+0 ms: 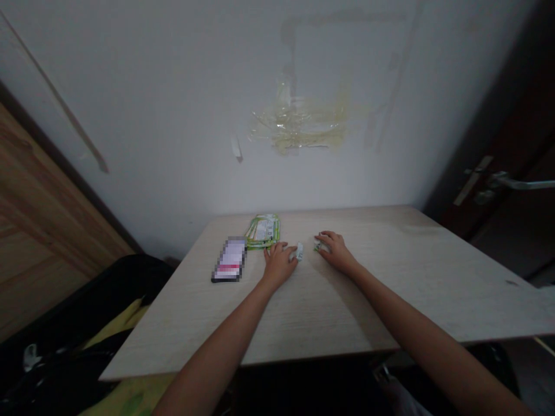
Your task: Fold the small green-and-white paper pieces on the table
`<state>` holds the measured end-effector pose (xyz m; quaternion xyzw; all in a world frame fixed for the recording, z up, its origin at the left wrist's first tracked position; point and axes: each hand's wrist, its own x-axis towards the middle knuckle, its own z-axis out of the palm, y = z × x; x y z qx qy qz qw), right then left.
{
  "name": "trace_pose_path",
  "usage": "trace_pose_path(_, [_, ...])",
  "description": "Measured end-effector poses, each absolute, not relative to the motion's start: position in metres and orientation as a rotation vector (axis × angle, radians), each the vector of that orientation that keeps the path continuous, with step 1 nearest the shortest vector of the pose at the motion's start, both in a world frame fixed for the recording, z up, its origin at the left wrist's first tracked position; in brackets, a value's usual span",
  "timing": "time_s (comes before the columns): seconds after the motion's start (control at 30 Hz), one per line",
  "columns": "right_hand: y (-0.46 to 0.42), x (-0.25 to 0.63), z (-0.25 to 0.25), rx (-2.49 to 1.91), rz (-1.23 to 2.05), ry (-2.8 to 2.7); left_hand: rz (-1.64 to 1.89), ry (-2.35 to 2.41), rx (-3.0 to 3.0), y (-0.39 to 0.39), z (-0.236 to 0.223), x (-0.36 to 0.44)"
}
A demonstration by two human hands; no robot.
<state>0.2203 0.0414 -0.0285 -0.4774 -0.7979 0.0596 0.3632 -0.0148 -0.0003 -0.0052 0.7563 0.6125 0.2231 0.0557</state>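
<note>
My left hand [278, 266] rests low over the table, fingers bent. A small white and green packet [300, 252] sticks out between its thumb and forefinger. Opposite it, a short gap away, my right hand [337, 251] pinches another small white and green piece [317, 245], mostly covered by the fingers. Just behind my left hand lie several flat green and white printed packages [265, 228], overlapping in a pile. What is printed on the small pieces is too small to read.
A phone [229, 260] with a lit, blurred screen lies left of my left hand on the pale wooden table [303, 329]. Behind the table rises a wall [173, 104] with peeling tape [299, 127]. A door handle [520, 183] is at the right.
</note>
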Motion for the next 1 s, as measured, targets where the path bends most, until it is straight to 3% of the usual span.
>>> trace_pose_path(1.0, [0.0414, 0.2142, -0.0343, -1.211, 0.376, -2.117, 0.807, 1.955, 2.273, -0.0043, 0.0012, -0.0047])
